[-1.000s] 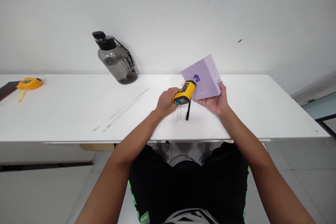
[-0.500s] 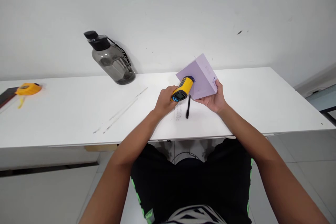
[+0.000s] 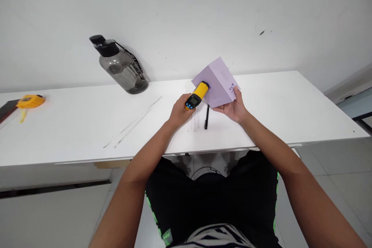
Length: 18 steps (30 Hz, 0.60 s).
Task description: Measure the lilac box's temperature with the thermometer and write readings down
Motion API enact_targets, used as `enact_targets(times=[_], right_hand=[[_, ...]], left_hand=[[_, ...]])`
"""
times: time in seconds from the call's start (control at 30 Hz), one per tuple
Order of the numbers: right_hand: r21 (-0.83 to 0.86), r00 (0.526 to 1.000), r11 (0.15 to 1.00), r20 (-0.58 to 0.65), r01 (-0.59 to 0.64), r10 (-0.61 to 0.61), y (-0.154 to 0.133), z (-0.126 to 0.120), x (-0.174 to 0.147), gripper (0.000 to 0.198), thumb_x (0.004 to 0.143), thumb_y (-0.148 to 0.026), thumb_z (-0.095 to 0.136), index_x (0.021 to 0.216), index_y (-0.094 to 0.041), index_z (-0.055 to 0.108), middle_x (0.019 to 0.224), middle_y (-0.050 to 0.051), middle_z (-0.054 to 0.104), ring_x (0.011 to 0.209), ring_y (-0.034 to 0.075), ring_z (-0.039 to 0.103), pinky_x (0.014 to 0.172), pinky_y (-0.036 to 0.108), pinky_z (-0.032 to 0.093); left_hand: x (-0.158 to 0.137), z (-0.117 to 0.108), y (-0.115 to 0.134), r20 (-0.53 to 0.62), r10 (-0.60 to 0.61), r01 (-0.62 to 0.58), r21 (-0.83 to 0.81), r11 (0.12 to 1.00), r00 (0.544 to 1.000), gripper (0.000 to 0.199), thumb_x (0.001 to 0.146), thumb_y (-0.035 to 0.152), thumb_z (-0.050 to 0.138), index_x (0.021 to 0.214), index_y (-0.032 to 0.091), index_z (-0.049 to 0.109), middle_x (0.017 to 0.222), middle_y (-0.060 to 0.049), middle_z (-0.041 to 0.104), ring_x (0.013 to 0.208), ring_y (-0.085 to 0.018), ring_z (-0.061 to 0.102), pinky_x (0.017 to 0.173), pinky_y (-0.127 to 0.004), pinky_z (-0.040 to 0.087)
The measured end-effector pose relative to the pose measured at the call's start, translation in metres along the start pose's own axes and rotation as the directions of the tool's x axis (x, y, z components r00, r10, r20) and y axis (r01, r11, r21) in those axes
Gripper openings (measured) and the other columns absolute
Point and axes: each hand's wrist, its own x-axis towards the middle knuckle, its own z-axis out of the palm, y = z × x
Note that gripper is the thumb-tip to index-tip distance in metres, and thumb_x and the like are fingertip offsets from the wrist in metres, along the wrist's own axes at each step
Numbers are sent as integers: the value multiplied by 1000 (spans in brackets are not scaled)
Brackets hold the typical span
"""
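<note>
My left hand (image 3: 180, 111) is wrapped round a yellow and black infrared thermometer (image 3: 197, 96) with a small screen and blue buttons facing me. Its front end points at the inner face of a folded purple card (image 3: 222, 81); whether the two touch I cannot tell. My right hand (image 3: 236, 107) grips the card at its lower right edge, thumb on the outer face and fingers underneath. Dark handwriting shows on that face near the thumb. Below the card a black pen (image 3: 206, 118) lies on a sheet with writing (image 3: 195, 122), partly covered by my left hand.
A grey see-through water bottle (image 3: 123, 68) with a black lid stands against the wall at the back left. At the far left of the white table (image 3: 72, 124) lies a yellow tape measure (image 3: 31, 101) beside a dark flat object (image 3: 8, 109).
The card has turned slightly, so more of its written outer face shows. The thermometer has tilted a little and moved slightly left with my left hand. Both hands keep their hold.
</note>
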Motion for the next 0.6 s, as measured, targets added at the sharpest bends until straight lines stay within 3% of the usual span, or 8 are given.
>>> enact_targets(times=[0.37, 0.6], right_hand=[[45, 1000, 999, 23, -11, 10, 3, -3, 3, 83, 83, -89, 48, 138, -26, 56, 126, 10, 72, 103, 25, 75, 84, 42, 68], [81, 998, 996, 52, -24, 20, 4, -7, 7, 80, 87, -87, 44, 135, -24, 57, 118, 11, 74, 92, 24, 76, 73, 38, 70]], left_hand=[[0, 3, -1, 6, -29, 29, -27, 999, 1000, 47, 75, 12, 64, 121, 21, 62, 120, -8, 72, 105, -22, 67, 92, -36, 54], [1, 4, -9, -45, 92, -95, -75, 993, 995, 43, 74, 13, 66, 116, 21, 64, 111, -5, 73, 98, -21, 69, 86, -34, 56]])
